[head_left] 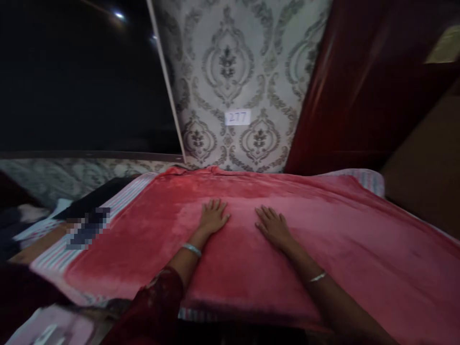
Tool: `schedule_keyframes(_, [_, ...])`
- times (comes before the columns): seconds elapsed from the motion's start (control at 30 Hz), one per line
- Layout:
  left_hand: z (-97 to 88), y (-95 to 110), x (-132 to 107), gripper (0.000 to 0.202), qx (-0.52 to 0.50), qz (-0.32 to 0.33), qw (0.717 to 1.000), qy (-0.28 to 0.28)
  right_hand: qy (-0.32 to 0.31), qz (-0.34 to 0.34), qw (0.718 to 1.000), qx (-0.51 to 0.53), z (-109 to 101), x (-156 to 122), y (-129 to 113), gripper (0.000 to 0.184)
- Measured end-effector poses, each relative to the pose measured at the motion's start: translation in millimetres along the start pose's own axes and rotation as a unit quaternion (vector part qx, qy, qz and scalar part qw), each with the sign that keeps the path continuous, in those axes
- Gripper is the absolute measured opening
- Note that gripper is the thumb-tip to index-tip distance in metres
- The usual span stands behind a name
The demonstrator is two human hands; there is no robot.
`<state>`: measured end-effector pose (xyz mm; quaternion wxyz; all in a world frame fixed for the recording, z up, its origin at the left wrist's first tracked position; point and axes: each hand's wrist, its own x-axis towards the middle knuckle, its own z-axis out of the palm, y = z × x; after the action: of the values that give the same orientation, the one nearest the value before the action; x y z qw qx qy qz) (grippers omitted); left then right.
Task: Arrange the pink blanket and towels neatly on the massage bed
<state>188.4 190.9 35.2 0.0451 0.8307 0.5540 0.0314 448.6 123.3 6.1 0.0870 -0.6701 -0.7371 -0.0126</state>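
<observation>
A red plush blanket (237, 268) lies spread over a raised surface, with a striped cloth (131, 195) showing past its left edge. My left hand (213, 217) rests flat on the blanket near the middle, its fingers apart. To its right my right hand (273, 225) also presses down on the plush, palm down and fingers stretched toward the wall. Neither hand holds anything. Smooth, lighter patches and a few creases run across the pile around them. Whatever lies beneath the blanket is hidden.
Behind the blanket stands a patterned wall (228, 62) with a paper label (237, 117) reading 277. A large dark screen (79, 86) is at the left, a dark red glossy panel (345, 86) at the right. Dark cloth items (14, 225) lie at far left; a pale pink object (61, 326) is lower left.
</observation>
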Motion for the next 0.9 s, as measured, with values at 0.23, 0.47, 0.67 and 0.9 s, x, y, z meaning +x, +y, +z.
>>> schedule_keyframes(0.23, [-10.7,-67.0,-6.4,0.07,-0.018,-0.039,0.999,-0.009,0.032,-0.007,0.997,-0.075,29.0,-3.8,-4.0,0.057])
schedule_keyframes(0.47, [-45.7,-214.3,-55.5,0.069,0.015,-0.251,0.967,0.035,0.064,-0.02,0.995,-0.077,38.9,-2.1,-3.0,0.058])
schedule_keyframes(0.67, [-42.3,-237.3,-65.4,0.068,0.029,-0.291,0.956,0.04,0.055,-0.014,0.996,-0.067,36.8,-2.1,-1.0,0.057])
schedule_keyframes(0.9, [-37.8,-239.0,-64.1,0.069,0.024,-0.285,0.956,0.071,-0.005,0.081,0.997,0.0,4.3,28.5,-66.4,0.056])
